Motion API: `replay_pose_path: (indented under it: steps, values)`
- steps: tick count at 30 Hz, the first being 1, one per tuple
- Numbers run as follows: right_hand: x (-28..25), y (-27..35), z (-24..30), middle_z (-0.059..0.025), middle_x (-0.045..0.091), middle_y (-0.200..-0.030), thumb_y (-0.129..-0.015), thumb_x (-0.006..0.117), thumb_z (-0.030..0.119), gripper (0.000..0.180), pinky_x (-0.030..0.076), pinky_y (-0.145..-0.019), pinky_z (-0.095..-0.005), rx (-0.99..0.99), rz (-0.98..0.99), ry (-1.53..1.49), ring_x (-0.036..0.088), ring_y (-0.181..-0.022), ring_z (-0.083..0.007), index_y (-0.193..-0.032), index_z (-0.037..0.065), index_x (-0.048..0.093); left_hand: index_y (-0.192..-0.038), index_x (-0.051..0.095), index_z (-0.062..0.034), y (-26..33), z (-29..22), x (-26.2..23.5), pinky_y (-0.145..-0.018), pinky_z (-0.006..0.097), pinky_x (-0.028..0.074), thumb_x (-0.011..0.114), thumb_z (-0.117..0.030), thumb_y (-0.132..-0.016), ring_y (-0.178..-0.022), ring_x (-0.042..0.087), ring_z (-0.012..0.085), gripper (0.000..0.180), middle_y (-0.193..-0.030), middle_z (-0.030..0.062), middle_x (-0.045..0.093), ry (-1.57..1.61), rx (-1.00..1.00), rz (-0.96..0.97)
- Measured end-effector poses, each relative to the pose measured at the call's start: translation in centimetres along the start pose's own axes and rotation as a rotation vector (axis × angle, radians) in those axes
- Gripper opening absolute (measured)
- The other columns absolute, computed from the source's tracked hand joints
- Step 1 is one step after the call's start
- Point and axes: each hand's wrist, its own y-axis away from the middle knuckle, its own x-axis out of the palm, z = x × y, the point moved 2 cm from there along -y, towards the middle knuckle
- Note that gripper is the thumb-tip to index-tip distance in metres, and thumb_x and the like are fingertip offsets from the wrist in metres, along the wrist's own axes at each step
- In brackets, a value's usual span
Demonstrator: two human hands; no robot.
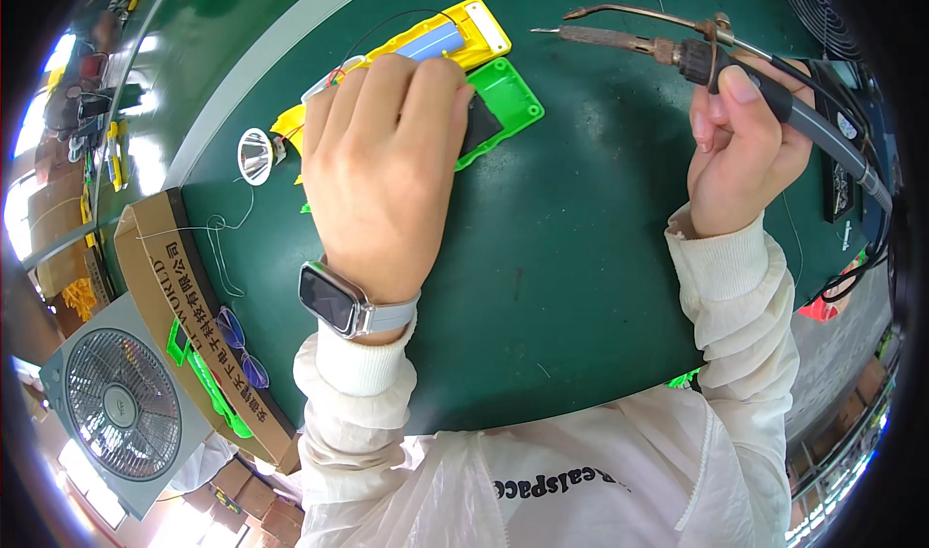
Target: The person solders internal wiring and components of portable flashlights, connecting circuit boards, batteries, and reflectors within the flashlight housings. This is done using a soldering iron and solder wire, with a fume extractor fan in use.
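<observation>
My left hand (382, 156) lies palm down on a yellow plastic casing (471, 28) with a blue-grey cell inside it, fingers pressing on its near edge. A green plastic cover (511, 103) with a dark pad lies right beside the casing, partly under my fingers. Thin red and black wires run off the casing's left end toward a small silver reflector cup (255, 154). My right hand (740, 147) is raised to the right, closed around the black handle of a soldering iron (629, 37). Its brown tip points left, above the mat and clear of the casing.
The work lies on a dark green mat (571, 258). A cardboard box (184, 306) with green parts and glasses sits at the left, a grey fan (121, 403) beside it. The iron's black cable (852, 161) trails right past a dark device. Cluttered benches stand at the far left.
</observation>
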Motion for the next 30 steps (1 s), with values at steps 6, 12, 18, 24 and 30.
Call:
replay_pose_path:
  steps: [6, 12, 18, 24, 30]
  values:
    - [-1.1, -1.5, 0.3, -0.0058, 0.056, -0.064, -0.082, 0.072, 0.009, 0.027, 0.039, -0.046, -0.0227, -0.083, -0.080, 0.164, 0.050, -0.051, -0.0102, -0.096, -0.001, 0.052, -0.098, 0.062, -0.0039, 2.8, 2.7, -4.3, -0.072, 0.038, 0.045, 0.081, -0.014, -0.070, -0.084, 0.060, 0.0301, 0.035, -0.090, 0.0104, 0.061, 0.112, -0.200, -0.033]
    - [-3.6, -4.2, -0.2, -0.0056, 0.057, -0.067, -0.085, 0.072, 0.013, 0.028, 0.040, -0.049, -0.0209, -0.207, -0.227, 0.274, 0.053, -0.055, -0.0091, -0.097, 0.000, 0.050, -0.107, 0.059, -0.0043, 5.4, 5.2, -4.6, -0.073, 0.036, 0.047, 0.081, -0.018, -0.072, -0.084, 0.062, 0.0291, 0.044, -0.093, 0.0096, 0.066, 0.078, -0.201, 0.174]
    - [-4.4, -4.5, -1.2, -0.0059, 0.062, -0.077, -0.083, 0.074, 0.009, 0.028, 0.043, -0.049, -0.0201, -0.139, -0.248, 0.355, 0.055, -0.057, -0.0078, -0.098, 0.000, 0.052, -0.099, 0.060, -0.0067, 5.2, 4.9, -4.8, -0.063, 0.036, 0.045, 0.081, -0.020, -0.072, -0.070, 0.061, 0.0252, 0.036, -0.081, 0.0066, 0.067, 0.011, -0.195, 0.115]
    - [-3.6, -4.7, -2.2, -0.0044, 0.063, -0.076, -0.080, 0.074, 0.006, 0.026, 0.046, -0.056, -0.0192, -0.133, -0.209, 0.443, 0.057, -0.062, -0.0058, -0.094, -0.002, 0.054, -0.104, 0.059, -0.0091, 5.5, 3.2, -5.3, -0.052, 0.033, 0.042, 0.080, -0.019, -0.073, -0.053, 0.055, 0.0220, 0.040, -0.070, 0.0044, 0.063, -0.015, -0.210, 0.129]
    - [-3.3, -4.5, -2.1, -0.0044, 0.064, -0.078, -0.081, 0.074, 0.006, 0.025, 0.046, -0.058, -0.0186, -0.114, -0.183, 0.456, 0.057, -0.064, -0.0050, -0.094, -0.002, 0.054, -0.112, 0.055, -0.0092, 5.6, 1.3, -4.8, -0.047, 0.035, 0.042, 0.074, -0.014, -0.079, -0.048, 0.052, 0.0241, 0.038, -0.069, 0.0067, 0.061, -0.021, -0.289, 0.213]
